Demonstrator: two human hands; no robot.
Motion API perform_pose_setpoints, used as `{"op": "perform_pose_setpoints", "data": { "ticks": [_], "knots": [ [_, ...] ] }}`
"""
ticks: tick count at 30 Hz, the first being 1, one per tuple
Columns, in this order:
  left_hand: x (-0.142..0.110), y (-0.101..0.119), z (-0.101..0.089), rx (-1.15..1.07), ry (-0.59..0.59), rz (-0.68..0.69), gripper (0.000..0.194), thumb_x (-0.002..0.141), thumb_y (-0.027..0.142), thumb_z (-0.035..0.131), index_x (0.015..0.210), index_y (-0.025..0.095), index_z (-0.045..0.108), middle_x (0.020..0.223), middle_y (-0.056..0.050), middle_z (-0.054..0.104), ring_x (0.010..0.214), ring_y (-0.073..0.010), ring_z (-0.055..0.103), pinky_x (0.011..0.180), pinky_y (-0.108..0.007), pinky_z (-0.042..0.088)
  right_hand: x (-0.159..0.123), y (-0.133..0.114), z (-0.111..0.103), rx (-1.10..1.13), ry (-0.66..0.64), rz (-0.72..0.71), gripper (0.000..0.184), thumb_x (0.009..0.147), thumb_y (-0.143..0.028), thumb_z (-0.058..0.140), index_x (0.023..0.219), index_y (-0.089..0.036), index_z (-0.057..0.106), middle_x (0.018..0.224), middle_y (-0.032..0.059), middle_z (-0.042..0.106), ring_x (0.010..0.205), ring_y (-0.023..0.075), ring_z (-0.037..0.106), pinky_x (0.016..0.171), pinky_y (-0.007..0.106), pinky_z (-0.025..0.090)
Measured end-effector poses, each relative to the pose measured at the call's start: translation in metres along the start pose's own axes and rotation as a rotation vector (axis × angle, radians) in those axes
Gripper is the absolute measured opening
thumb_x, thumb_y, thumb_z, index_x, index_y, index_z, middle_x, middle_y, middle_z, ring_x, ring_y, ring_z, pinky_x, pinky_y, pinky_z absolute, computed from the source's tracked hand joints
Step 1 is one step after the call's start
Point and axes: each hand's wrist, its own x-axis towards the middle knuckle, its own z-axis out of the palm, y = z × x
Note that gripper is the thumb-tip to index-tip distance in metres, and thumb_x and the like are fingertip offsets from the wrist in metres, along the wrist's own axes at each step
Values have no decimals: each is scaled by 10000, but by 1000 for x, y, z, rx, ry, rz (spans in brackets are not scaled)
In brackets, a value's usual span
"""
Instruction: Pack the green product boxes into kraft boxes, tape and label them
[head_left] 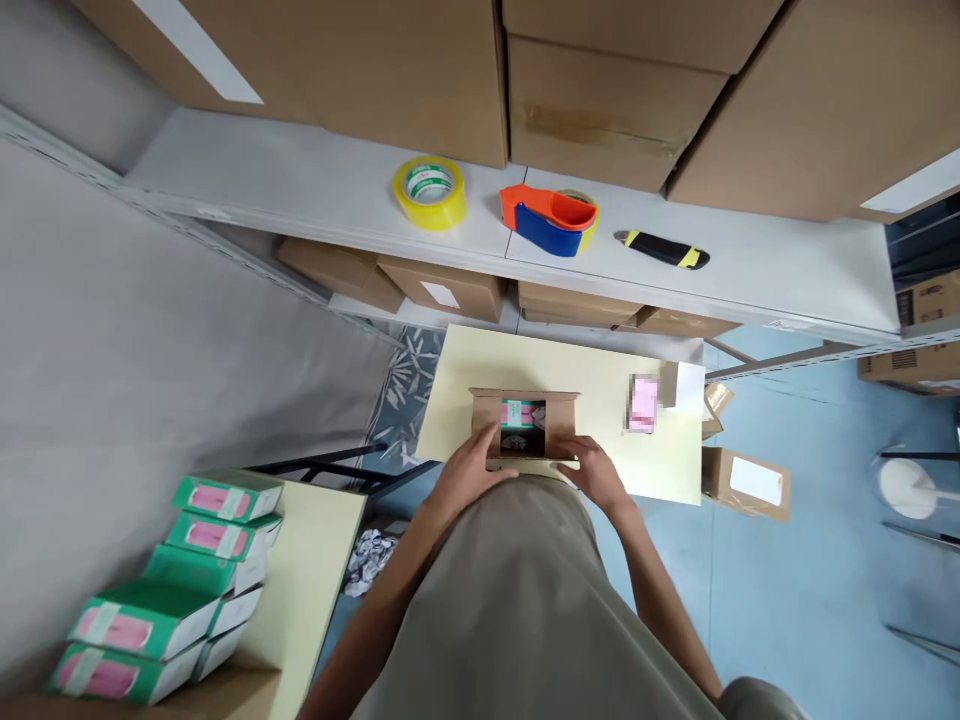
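Note:
A small open cardboard box (pixel 559 412) stands on a pale yellow table (pixel 592 375) right in front of me. Inside it lie a green and pink packet (pixel 520 412) and some crumpled paper (pixel 516 440). My left hand (pixel 469 468) grips the box's near left corner, fingers curled on its flap. My right hand (pixel 596 470) holds the near right side, fingers on the flap's edge. My grey shirt hides the table's front edge.
A grey shelf (pixel 315 190) ahead carries a yellow tape roll (pixel 429 191), an orange and blue tape dispenser (pixel 551 218) and a utility knife (pixel 662 249) below large cartons. Stacked green and pink packets (pixel 180 590) sit on a second table, lower left. A pink slip (pixel 643 402) lies right.

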Motion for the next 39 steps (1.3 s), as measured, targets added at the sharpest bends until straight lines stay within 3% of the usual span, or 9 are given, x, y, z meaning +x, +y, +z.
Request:
{"op": "perform_pose_setpoints", "data": {
  "ticks": [4,8,10,16,19,30,32,35,39],
  "knots": [
    [18,-4,0,192,267,-47,1086,967,395,757,1757,99,73,1772,-324,259,1654,-449,315,1257,-588,445,16,8,7,-114,193,263,674,971,-346,703,1601,-206,509,1434,189,682,1275,362,708,1040,510,619],
    [37,-5,-14,356,177,101,1033,950,288,755,1757,92,139,1808,-281,207,1706,-457,103,1331,-631,292,26,8,7,-227,277,236,1059,944,-307,708,1773,-200,59,1777,264,257,1511,408,529,1102,526,581],
    [42,-5,-19,349,137,117,943,947,262,752,1738,127,258,1773,-242,331,1700,-439,159,1330,-610,302,28,7,5,-267,239,140,974,965,-251,669,1768,-222,119,1810,229,211,1564,389,466,1157,537,542],
    [37,-11,-15,229,54,41,253,1030,235,615,1227,257,771,1298,-125,721,1311,-333,652,1187,-496,498,26,11,1,-315,171,69,303,1009,-238,642,1297,-215,731,1532,156,653,1547,370,469,1187,572,495],
    [34,-15,-10,189,57,-1,275,1054,217,547,1143,274,801,1251,-100,727,1157,-281,693,1094,-438,560,27,13,1,-330,147,85,225,1028,-250,636,1199,-234,780,1463,137,708,1484,365,532,1155,569,511],
    [39,-14,-9,204,141,73,243,941,99,653,1071,232,809,1228,-119,757,1229,-323,689,1142,-518,535,66,-20,-17,-520,77,72,184,947,-145,710,1060,-206,843,1445,202,709,1460,400,562,1149,539,507],
    [58,-3,-25,214,202,124,253,912,79,682,1058,242,809,1197,-108,775,1252,-333,683,1153,-532,532,92,-38,-39,-504,165,-16,273,978,-176,680,1220,-190,806,1429,209,713,1380,391,622,1115,528,531],
    [100,39,-74,196,351,243,337,945,62,614,1131,267,806,1241,-93,774,1216,-306,699,1125,-501,559,148,-82,-93,-478,442,-203,453,1067,-271,558,1503,-174,632,1528,218,636,1340,387,627,1105,541,521],
    [150,117,-156,130,578,361,362,992,82,535,1192,241,791,1255,-92,773,1207,-294,697,1111,-473,565,236,-150,-159,-517,588,-273,446,1062,-242,519,1476,-93,593,1420,268,670,1323,396,606,1145,543,450]
  ]
}}
